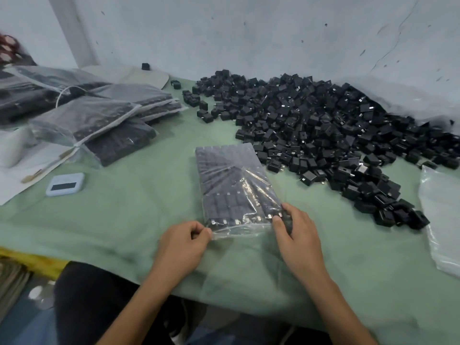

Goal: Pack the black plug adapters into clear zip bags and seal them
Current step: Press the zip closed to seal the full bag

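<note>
A clear zip bag [231, 185] filled with rows of black plug adapters lies flat on the green cloth in front of me, its open end toward me. My left hand [183, 242] pinches the bag's near left corner at the zip strip. My right hand [296, 232] pinches the near right corner, thumb and fingers on the plastic beside the last adapters. A large heap of loose black adapters [323, 128] spreads across the table to the right and behind the bag.
Several filled bags [99, 118] are stacked at the left. A small pale-blue timer [65, 184] lies near them on white paper. A pile of empty clear bags [440, 220] sits at the right edge. The green table cover [124, 220] ends close to my lap.
</note>
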The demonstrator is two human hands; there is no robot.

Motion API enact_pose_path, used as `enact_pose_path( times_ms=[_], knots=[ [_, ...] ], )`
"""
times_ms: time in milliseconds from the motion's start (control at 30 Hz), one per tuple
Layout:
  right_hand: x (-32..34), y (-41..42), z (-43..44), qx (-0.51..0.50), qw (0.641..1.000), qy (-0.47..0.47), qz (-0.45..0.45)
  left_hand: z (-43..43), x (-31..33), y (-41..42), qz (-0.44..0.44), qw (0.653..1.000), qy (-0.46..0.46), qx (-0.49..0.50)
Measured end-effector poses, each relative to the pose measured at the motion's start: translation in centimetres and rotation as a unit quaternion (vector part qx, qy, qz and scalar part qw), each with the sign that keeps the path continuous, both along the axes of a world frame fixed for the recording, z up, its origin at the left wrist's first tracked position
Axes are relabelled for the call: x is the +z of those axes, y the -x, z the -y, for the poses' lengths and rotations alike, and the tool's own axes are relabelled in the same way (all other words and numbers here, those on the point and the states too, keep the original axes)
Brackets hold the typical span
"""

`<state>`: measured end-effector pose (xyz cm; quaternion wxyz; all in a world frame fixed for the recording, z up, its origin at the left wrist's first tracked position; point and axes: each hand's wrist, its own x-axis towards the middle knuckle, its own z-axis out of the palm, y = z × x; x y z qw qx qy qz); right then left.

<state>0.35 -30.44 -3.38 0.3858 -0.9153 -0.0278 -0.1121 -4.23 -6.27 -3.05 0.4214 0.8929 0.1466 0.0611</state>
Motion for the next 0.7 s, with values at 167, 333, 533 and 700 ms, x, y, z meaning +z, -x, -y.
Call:
enact_pose_path(
  times_ms=[167, 333, 533, 700],
  knots=[
    [0.5, 0.8, -0.3, -0.011, 0.998, 0.005, 0.066, -1.2, 0.2, 0.4, 0.011, 0.999, 0.02, -0.043],
    [2.0, 4.7, -3.8, 0.058, 0.986, -0.036, 0.149, -0.7, 0.6, 0.1, -0.003, 0.999, 0.042, -0.029],
    [4.0, 6.4, -9.9, 0.049, 0.778, -0.481, -0.401, -0.2, 1.0, 0.0, 0.066, 0.987, 0.141, -0.028],
    [5.1, 4.3, -11.1, 0.006, 0.763, -0.517, -0.388, 0.2, 1.0, 0.3, 0.056, 0.987, 0.146, -0.036]
  ],
)
